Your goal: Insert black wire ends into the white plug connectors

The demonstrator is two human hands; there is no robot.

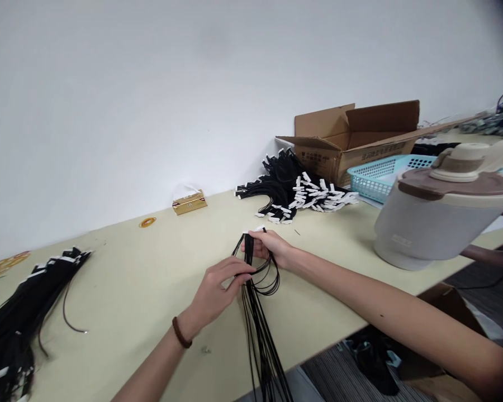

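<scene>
A bundle of thin black cables [257, 321] with white connectors at its top end hangs over the near edge of the table. My right hand [268, 245] is closed around the bundle just below the connectors. Lower down, my left hand [222, 282] pinches some of the same cables between thumb and fingers. A few cables curve in a loop beneath my right hand. A brown band circles my left wrist.
More black cables [33, 296] lie at the left, and a pile with white connectors [314, 195] at the back. Near it stand an open cardboard box [339, 162], a blue basket [369, 184] and a large jug [431, 223]. A tissue pack [190, 202] sits by the wall.
</scene>
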